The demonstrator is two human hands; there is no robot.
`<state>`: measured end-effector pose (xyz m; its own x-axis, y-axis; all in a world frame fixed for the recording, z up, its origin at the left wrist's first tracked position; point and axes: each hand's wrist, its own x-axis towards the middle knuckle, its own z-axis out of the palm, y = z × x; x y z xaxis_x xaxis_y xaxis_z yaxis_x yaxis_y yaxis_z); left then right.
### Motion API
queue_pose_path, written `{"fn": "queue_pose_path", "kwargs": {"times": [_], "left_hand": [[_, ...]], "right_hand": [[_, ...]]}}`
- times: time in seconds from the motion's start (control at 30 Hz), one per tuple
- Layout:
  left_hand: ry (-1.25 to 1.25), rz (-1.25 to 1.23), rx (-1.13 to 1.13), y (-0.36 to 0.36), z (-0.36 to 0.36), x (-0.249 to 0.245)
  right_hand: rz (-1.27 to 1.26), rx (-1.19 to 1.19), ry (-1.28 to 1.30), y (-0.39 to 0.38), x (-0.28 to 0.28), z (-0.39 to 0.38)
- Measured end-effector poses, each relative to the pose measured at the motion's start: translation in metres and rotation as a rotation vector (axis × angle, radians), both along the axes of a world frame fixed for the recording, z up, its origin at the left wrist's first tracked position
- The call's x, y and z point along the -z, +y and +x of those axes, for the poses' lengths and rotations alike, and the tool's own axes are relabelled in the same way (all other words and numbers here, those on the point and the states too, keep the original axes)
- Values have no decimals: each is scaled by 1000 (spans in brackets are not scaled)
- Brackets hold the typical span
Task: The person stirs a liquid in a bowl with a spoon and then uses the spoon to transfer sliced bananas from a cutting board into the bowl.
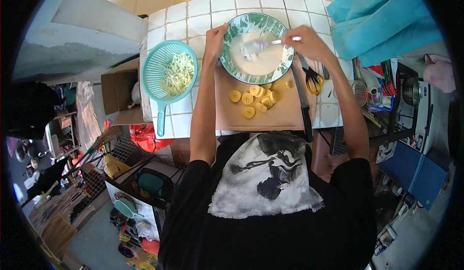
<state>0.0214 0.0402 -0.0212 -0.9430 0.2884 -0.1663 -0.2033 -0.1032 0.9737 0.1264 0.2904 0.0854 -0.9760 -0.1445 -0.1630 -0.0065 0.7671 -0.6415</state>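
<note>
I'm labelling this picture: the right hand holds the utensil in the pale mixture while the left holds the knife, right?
Not quite: the head view shows the left hand gripping the bowl, not the knife. The right hand does hold the utensil in the pale mixture.

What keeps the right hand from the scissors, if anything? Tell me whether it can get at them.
Probably yes: the scissors lie largely uncovered near the right hand, beside the knife. But its grip is on the utensil in the bowl, which it would likely have to release first.
</note>
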Motion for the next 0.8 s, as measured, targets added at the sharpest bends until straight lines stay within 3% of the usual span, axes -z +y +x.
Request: {"fn": "queue_pose_path", "kwargs": {"times": [0.07, 0.2, 0.27, 0.33, 0.47, 0.6, 0.67, 0.8], "left_hand": [[-9, 9, 7, 0, 2, -3], [13, -8, 25, 0, -3, 3], [8, -27, 24, -2, -4, 6], [1, -39, 11, -2, -2, 3], [-4, -11, -3, -1, 0, 0], [2, -5, 20, -1, -2, 3], [-2, -12, 42, -1, -4, 4], [-19, -18, 3, -1, -1, 1]], "right_hand": [[-65, 72, 150, 10, 2, -14], [144, 80, 221, -5, 13, -36], [115, 32, 302, -17, 15, -32], [173, -217, 425, -25, 10, -24], [101, -166, 299, -9, -6, -21], [196, -12, 385, -2, -1, -30], [191, -145, 448, -11, 10, -32], [177, -238, 302, -27, -1, -12]]}}
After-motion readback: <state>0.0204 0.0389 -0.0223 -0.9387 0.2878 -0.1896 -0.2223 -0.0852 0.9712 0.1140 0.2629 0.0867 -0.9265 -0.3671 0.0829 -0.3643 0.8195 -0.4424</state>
